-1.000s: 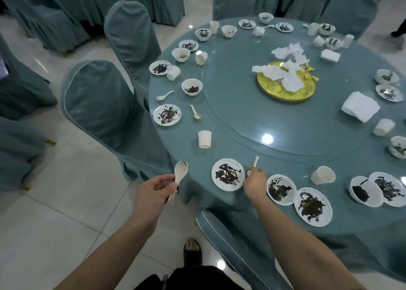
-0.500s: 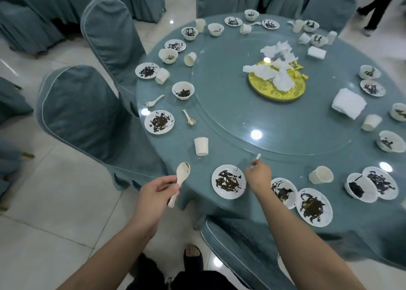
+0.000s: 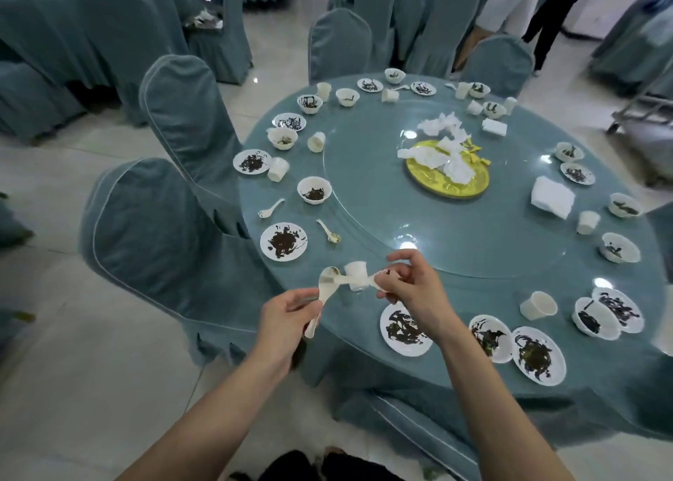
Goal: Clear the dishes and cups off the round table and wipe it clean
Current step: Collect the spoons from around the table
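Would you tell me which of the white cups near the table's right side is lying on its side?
The white cup just left of the two overlapping dishes at the near-right edge lies tipped over, mouth facing left; the cup below the folded napkins stands upright.

Dirty plates, cups ring round table.

Chairs in blue-grey covers are placed around. At the far right two standing persons are seen on the tiled floor.
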